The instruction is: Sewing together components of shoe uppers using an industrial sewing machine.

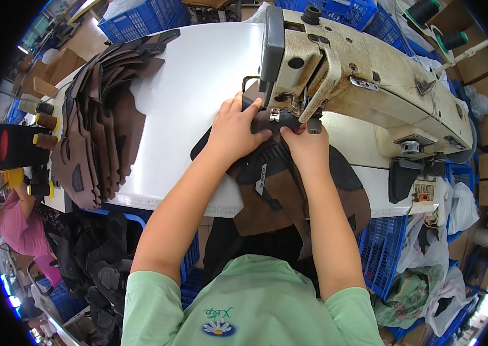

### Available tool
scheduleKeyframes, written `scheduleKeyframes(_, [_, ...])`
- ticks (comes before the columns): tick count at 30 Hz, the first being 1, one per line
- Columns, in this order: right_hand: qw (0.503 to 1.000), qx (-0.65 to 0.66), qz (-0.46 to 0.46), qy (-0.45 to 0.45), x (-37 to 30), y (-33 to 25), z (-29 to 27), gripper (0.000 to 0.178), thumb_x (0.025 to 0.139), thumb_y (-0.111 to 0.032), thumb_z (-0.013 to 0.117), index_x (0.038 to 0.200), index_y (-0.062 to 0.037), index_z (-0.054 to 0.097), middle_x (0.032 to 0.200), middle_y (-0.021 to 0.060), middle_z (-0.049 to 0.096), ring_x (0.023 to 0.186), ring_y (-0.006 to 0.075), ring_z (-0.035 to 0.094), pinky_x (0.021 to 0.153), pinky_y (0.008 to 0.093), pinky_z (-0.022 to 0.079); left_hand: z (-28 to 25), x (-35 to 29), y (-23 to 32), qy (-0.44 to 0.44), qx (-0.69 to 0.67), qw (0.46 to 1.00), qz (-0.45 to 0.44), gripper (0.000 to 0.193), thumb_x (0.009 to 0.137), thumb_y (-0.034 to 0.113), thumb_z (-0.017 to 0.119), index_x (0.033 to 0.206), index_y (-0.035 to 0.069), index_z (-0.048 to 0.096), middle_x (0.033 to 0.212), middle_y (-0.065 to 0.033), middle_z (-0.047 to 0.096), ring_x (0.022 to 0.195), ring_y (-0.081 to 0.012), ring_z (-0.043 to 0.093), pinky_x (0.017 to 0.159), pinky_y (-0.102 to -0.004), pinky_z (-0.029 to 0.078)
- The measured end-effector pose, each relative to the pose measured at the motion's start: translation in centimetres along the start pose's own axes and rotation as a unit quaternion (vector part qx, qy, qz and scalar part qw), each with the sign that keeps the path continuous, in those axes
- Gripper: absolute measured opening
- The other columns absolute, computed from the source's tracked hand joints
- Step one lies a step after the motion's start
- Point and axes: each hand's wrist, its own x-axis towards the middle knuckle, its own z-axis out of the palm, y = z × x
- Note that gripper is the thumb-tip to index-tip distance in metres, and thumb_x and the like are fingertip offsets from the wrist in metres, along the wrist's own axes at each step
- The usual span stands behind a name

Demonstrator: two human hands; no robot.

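Note:
A brown and black shoe upper [267, 216] lies under the head of an industrial sewing machine [359, 63] and hangs over the table's front edge. My left hand [233, 131] rests on it just left of the presser foot [274, 116], fingers stretched out and thumb apart. Right of the foot, my right hand [307, 149] grips the upper's edge between thumb and fingers, close to the needle area. The needle tip and the stitching line are hidden by the machine head and my fingers.
Stacked brown shoe pieces [103, 121] overlap at the left of the white table [166, 127]. Thread spools [46, 121] stand at its left edge. Blue crates [382, 248] and plastic bags [463, 207] crowd the right. Black shoe parts [97, 259] hang lower left, near a person in pink [19, 228].

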Motion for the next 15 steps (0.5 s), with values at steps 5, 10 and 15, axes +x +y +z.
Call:
scheduleKeyframes(5, [1.000,-0.015,-0.020,0.001,-0.6,-0.8,0.0,0.037,0.072,-0.006,0.073,0.105,-0.0001,0.059,0.087,0.0219,0.068,0.089,0.0418,0.067,0.078,0.0463,0.053,-0.2,0.2,-2.0,-0.008,-0.034,0.999,0.029,0.063,0.080,0.032,0.075,0.138,0.018,0.058,0.148,-0.0257,0.042,0.136,-0.0390,0.040,0.111,-0.0439,0.037])
scheduleKeyframes(10, [0.996,-0.057,-0.058,0.042,-0.3,0.7,0.5,0.028,0.075,-0.017,0.078,0.088,0.0047,0.065,0.069,0.0135,0.066,0.065,0.0251,0.067,0.063,0.0358,0.053,0.1,0.2,-1.5,0.014,-0.026,0.999,0.028,0.060,0.080,0.028,0.075,0.137,0.018,0.059,0.148,-0.0260,0.043,0.134,-0.0396,0.042,0.111,-0.0436,0.037])
scheduleKeyframes(15, [0.996,-0.058,-0.061,0.026,-0.5,0.0,0.4,0.047,0.076,-0.019,0.079,0.113,0.0048,0.062,0.076,0.0133,0.066,0.067,0.0246,0.067,0.065,0.0349,0.053,0.3,0.2,-1.9,0.026,-0.045,0.998,0.032,0.061,0.078,0.028,0.076,0.136,0.018,0.059,0.148,-0.0263,0.043,0.135,-0.0402,0.041,0.111,-0.0441,0.036])
